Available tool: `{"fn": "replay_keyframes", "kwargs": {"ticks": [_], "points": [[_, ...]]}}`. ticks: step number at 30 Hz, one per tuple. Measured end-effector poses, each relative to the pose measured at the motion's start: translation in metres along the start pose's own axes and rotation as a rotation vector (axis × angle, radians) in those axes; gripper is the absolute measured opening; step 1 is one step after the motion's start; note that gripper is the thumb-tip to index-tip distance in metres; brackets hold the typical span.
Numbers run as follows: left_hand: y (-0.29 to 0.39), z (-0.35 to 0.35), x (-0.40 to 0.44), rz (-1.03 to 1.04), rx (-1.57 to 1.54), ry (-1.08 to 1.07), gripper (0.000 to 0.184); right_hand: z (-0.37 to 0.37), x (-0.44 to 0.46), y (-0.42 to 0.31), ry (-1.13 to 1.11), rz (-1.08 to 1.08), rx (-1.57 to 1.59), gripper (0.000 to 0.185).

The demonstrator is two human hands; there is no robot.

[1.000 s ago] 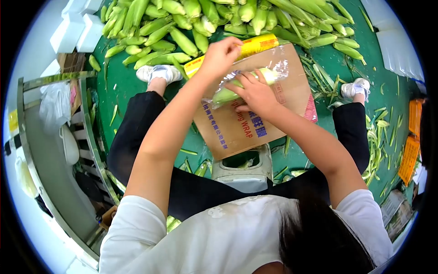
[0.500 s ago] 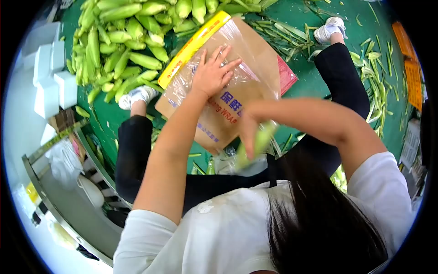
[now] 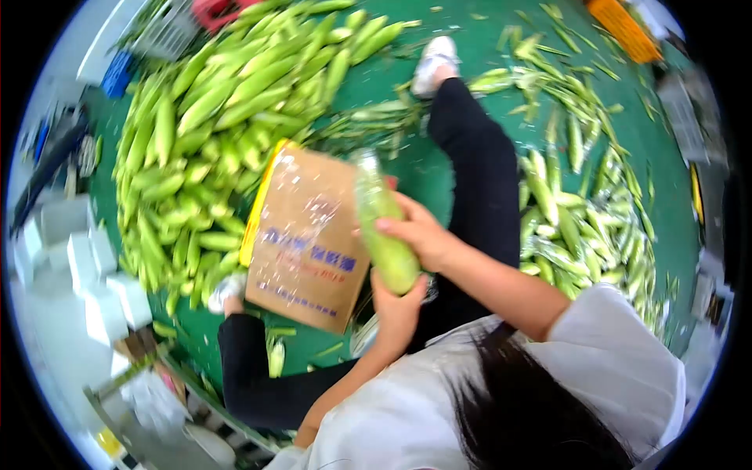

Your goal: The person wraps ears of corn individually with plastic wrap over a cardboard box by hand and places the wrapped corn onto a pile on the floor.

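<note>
An ear of corn in clear film (image 3: 380, 223) stands tilted between my two hands, over the right edge of the brown cardboard (image 3: 309, 243). Around its lower end my left hand (image 3: 395, 309) is closed. My right hand (image 3: 423, 231) grips its right side, with the thumb across it. Along the cardboard's left edge runs a yellow strip (image 3: 262, 204), and clear film lies over the printed face.
A large heap of green corn (image 3: 235, 102) covers the floor at upper left. At right lie several film-wrapped ears (image 3: 568, 235) among loose husks (image 3: 580, 86). White foam boxes (image 3: 102, 301) and a metal frame (image 3: 117, 415) are at left. An orange crate (image 3: 624, 30) is at top right.
The view has swung right. My left hand has left the film on the cardboard and now holds the corn's lower end. The corn in my right hand has been raised upright.
</note>
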State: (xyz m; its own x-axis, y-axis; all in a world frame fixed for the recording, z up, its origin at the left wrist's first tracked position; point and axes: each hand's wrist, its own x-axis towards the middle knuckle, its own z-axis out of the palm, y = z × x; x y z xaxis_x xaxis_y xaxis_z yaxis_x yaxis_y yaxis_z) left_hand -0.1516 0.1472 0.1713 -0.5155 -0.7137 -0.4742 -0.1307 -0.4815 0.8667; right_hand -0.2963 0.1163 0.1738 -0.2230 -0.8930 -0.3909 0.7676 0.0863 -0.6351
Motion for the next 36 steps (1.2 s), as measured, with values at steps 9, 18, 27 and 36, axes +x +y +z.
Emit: {"fn": "replay_keyframes", "kwargs": {"ticks": [9, 18, 27, 36], "points": [[0.046, 0.047, -0.003, -0.914, -0.268, -0.965, 0.053, -0.154, -0.035, -0.113, -0.289, -0.137, 0.524, 0.031], [0.009, -0.011, 0.052, -0.742, -0.274, -0.273, 0.036, -0.487, -0.066, -0.089, 0.946, 0.543, -1.100, 0.047], [-0.021, -0.076, 0.143, -0.603, -0.234, 0.132, 0.023, -0.447, 0.239, -0.126, 0.422, 0.141, -1.753, 0.039], [0.025, -0.053, 0.358, 0.285, 0.839, -0.195, 0.053, -0.443, 0.241, -0.207, 0.496, -0.274, -2.142, 0.037]]}}
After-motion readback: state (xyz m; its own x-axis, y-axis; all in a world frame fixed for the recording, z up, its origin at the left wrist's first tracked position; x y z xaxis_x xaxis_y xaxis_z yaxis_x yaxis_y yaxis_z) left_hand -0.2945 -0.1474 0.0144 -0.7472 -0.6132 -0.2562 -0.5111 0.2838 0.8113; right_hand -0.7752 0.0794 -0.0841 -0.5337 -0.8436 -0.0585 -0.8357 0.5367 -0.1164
